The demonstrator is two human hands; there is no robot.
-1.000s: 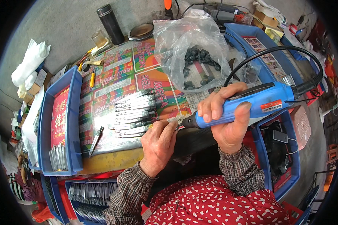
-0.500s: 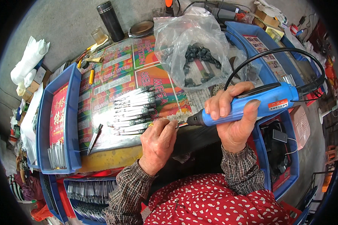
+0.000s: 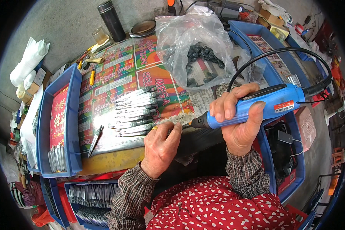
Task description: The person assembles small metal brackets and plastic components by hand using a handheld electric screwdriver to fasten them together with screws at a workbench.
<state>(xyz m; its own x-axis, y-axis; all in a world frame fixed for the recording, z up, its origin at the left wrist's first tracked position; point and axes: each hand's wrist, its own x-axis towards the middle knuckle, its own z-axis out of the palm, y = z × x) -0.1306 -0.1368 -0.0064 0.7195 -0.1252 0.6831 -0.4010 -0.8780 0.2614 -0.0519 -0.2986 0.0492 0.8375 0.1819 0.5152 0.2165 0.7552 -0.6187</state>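
Observation:
My right hand (image 3: pixel 239 133) is wrapped around a blue corded electric screwdriver (image 3: pixel 276 100), held sideways with its black nose pointing left. Fingers of my left hand (image 3: pixel 161 147) are pinched together just in front of that nose. Whatever they grip is too small and too covered to make out. Close beyond the left hand, slim white pen-like sticks (image 3: pixel 134 114) with dark ends lie in a row on the printed table covering (image 3: pixel 117 78). One pen-like stick (image 3: pixel 96 142) rests apart, farther left. Tiny pale bits (image 3: pixel 180 118) are scattered near the screwdriver's nose.
Behind the hands sits a clear plastic bag (image 3: pixel 172 50) of small dark pieces. Blue trays stand left (image 3: pixel 76 126), far right (image 3: pixel 266 76) and lower right (image 3: pixel 270 168). The screwdriver's black cable (image 3: pixel 287 50) loops overhead. A black flask (image 3: pixel 112 22) stands at the back.
Almost nothing differs. My left fingers have shifted very slightly at the screwdriver's nose, while the right hand and screwdriver keep their place.

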